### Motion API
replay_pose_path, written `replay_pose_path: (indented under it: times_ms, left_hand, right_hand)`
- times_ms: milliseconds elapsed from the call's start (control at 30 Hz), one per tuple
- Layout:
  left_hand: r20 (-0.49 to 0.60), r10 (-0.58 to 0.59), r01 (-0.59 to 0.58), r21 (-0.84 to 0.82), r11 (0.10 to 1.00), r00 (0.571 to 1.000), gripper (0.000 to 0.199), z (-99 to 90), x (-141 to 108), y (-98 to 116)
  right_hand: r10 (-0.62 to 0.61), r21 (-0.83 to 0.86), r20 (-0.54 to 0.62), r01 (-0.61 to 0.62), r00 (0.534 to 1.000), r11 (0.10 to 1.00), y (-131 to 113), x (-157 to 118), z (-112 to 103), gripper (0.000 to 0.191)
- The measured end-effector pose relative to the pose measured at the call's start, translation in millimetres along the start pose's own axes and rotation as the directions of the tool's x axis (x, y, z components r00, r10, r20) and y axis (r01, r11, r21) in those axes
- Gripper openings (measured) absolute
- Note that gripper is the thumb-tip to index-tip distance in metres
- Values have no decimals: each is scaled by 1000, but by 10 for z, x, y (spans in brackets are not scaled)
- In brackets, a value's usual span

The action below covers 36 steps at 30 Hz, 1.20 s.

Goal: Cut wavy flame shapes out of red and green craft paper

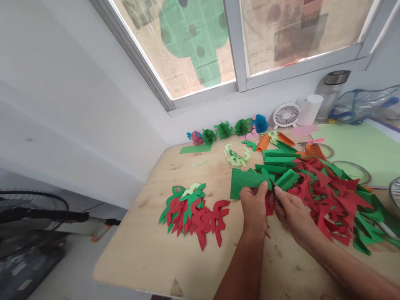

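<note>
My left hand (253, 204) pinches a folded sheet of green paper (245, 180) between thumb and fingers, above the wooden table. Close beside it, my right hand (289, 208) is closed around scissors (272, 183); only their dark, thin blades show, at the paper's right edge, and the handles are hidden in the fingers. To the left lies a pile of red cut-out paper shapes (200, 218) mixed with green ones (175, 204). On the right, a heap of red paper scraps (331, 196) and green paper pieces (281, 157) reaches close to my right hand.
Paper pompoms (224, 130) line the wall at the back, with a small white fan (286, 115) and a clear bottle (331, 93) to their right. Pale green cut-outs (237, 158) lie mid-table (150, 233). A pale green sheet (375, 146) covers the right side.
</note>
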<state>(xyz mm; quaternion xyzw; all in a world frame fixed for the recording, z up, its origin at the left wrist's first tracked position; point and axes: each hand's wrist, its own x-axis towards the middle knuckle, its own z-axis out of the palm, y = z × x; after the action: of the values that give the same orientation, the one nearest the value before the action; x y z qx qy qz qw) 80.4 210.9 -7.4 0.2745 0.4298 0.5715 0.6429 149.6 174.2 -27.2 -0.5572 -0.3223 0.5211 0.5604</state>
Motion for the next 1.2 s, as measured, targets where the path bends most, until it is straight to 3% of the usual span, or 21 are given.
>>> replay_pose_path:
  times_ms: [300,600,1033,1200]
  left_hand:
    - [-84,14,-7,84,996,996,27,-27,32,19]
    - [22,7,-10,151,988,1000,22,-54,33,49]
    - [-15,7,-6,89,996,1000,23,-68,66,-4]
    - [-3,37,-36,142,989,999,23,-83,60,-8]
  right_hand:
    - [29,-42,17,-28,999,999,-23,-15,-6,56]
    - [31,-21,19,-31,999,999,-51,-14,-8,56]
    - [53,16,31,-53,998,998,6,0,-4,54]
    - [64,28,37,-65,997,998,-14,-8,-9,54]
